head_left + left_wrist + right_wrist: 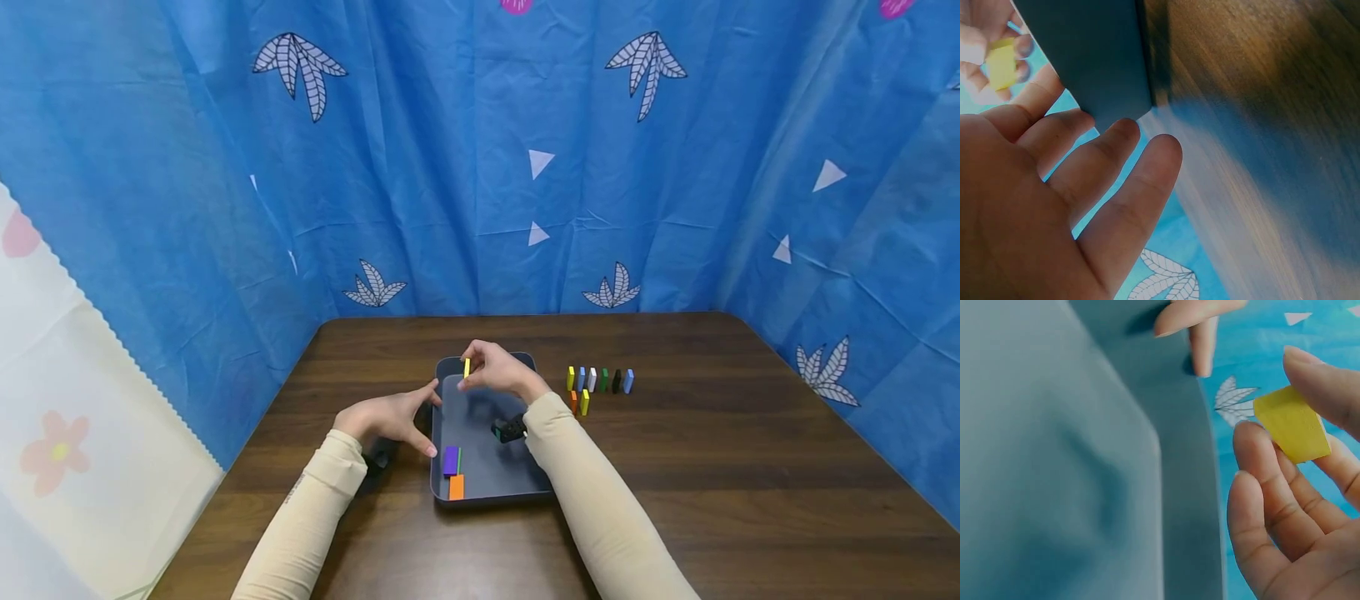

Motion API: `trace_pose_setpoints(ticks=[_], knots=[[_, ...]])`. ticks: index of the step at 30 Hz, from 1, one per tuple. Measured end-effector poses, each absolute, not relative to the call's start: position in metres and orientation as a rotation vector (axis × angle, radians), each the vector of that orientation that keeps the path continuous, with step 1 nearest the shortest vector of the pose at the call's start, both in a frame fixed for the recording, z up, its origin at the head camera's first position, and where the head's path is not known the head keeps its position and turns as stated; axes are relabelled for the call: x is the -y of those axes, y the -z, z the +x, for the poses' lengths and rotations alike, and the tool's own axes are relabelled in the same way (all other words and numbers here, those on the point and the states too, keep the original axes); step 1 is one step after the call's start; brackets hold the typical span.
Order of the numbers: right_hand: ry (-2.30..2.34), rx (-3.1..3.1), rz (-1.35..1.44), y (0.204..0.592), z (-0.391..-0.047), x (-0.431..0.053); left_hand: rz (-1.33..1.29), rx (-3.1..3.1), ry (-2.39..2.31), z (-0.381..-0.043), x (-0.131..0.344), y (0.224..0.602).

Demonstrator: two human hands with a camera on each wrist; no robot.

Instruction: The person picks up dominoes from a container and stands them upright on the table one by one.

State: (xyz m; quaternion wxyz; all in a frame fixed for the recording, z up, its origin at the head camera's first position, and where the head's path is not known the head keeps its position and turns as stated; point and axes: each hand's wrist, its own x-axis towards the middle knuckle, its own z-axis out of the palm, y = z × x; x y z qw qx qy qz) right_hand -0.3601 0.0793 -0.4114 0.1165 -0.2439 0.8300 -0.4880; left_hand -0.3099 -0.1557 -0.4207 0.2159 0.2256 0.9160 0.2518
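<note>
Between thumb and fingers my right hand (495, 368) pinches a yellow domino-like block (1292, 425), held above the far left part of a dark grey tray (487, 421). My left hand (390, 419) is at the tray's left side, its fingers spread. In the left wrist view, its fingertips lie against or right beside the tray wall (1094, 56); contact is hard to tell. Inside the tray's near left corner are a purple block (451, 461), a thin green block (460, 461) beside it, and an orange block (457, 487).
Right of the tray, several small blocks stand upright on the brown wooden table (750, 433). The back row includes a white block (592, 380) and a black block (617, 381); an orange block (573, 402) and a yellow one stand in front. A blue curtain (480, 167) hangs behind.
</note>
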Motion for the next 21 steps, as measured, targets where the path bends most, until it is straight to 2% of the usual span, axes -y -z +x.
trace_pose_setpoints(ticks=[21], knots=[[1.577, -2.448, -1.020, 0.352, -0.318, -0.122, 0.610, -2.515, -0.743, -0.309, 0.156, 0.421]])
